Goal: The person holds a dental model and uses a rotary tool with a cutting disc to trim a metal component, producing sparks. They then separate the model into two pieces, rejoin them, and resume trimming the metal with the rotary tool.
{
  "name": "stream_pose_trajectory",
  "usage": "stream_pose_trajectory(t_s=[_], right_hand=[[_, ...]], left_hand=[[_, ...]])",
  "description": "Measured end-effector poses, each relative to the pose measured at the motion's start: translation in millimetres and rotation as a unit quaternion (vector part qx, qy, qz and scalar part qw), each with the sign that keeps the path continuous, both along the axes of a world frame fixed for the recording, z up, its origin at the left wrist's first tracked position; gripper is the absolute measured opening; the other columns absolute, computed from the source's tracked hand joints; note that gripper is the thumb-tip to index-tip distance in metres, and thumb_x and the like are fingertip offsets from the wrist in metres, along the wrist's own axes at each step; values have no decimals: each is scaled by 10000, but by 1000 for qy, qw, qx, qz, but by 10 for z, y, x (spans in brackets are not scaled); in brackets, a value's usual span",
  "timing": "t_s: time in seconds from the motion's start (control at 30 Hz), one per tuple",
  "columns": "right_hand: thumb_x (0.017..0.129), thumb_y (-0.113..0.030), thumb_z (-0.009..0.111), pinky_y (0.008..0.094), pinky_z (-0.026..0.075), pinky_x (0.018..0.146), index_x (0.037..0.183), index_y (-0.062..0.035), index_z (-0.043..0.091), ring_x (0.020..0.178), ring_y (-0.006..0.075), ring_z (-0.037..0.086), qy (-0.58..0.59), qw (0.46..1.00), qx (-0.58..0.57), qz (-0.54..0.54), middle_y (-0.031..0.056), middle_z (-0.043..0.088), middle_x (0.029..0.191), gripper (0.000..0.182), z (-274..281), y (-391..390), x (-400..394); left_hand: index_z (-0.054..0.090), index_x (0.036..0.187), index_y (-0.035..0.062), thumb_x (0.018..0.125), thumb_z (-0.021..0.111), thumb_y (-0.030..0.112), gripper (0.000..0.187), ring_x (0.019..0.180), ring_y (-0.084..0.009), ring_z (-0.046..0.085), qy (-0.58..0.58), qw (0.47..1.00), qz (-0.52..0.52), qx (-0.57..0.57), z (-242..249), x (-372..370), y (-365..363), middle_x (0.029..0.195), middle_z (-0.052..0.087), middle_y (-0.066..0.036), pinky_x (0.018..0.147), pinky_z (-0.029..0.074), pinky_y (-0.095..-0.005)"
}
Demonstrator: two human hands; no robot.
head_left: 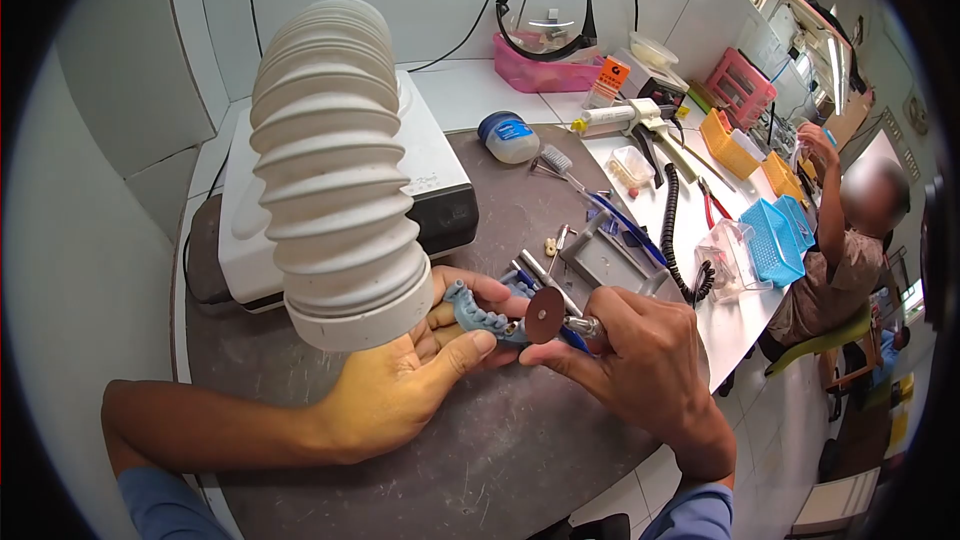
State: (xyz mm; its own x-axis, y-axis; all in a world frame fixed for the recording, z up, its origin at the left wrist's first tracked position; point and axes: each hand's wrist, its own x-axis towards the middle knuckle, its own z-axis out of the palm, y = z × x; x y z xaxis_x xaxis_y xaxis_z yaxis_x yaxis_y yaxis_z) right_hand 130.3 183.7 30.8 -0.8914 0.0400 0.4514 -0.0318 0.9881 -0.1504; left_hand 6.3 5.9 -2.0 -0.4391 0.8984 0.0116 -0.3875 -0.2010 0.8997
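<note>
head cam | worn view looked forward and down | sat close over the grey workbench (520,460) | only one view supplied

Left hand (400,380): palm up on the grey work mat (500,460), thumb and fingers closed around a blue dental arch model (478,314).
Right hand (640,360): gripping a rotary handpiece (585,326) by its metal neck.
Cutting disc (545,315): brown, round, mounted on the handpiece, touching the model's right end.
Extraction hose (335,170): white, ribbed, its mouth just above the left hand's fingers.
White machine (440,165): behind the hose, dark base.
Bench items: toothbrush (590,195), blue-lidded jar (508,136), white dispensing gun (625,118), pink tray (545,70) with safety glasses (545,15).
Co-worker (835,260): seated at far right, well apart.
</note>
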Motion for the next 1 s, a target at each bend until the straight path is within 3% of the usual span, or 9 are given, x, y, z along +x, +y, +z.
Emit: stream_pose_trajectory(t_s=[0.27, 0.67, 1.0], right_hand=[[710, -532, 768, 304, 391, 384, 610, -96, 456, 399, 170, 513, -24, 1000, 1, 7, 25, 508, 524, 546, -13, 33, -7], [695, -520, 778, 308, 409, 405, 621, -90, 481, 427, 175, 538, -15, 999, 17, 31, 32, 521, 539, 527, -25, 58, 6], [702, -505, 779, 311, 417, 409, 632, -90, 492, 444, 190, 559, -15, 999, 22, 41, 36, 534, 547, 510, -22, 66, 4]], left_hand=[[403, 1199, -1, 967, 485, 7, 246, 1152, -183, 564, 89, 996, 7, 4, -7, 22, -34, 1226, 541, -161, 1029, 471, -336], [431, 1187, -16, 951, 489, -30, 243, 1096, -180, 591, 206, 978, 32, 29, 34, 50, -61, 1192, 552, -146, 995, 489, -332], [434, 1253, -23, 911, 481, -115, 358, 1149, -169, 537, 166, 985, 36, 31, 57, 77, -66, 1192, 532, -124, 1007, 438, -292]])
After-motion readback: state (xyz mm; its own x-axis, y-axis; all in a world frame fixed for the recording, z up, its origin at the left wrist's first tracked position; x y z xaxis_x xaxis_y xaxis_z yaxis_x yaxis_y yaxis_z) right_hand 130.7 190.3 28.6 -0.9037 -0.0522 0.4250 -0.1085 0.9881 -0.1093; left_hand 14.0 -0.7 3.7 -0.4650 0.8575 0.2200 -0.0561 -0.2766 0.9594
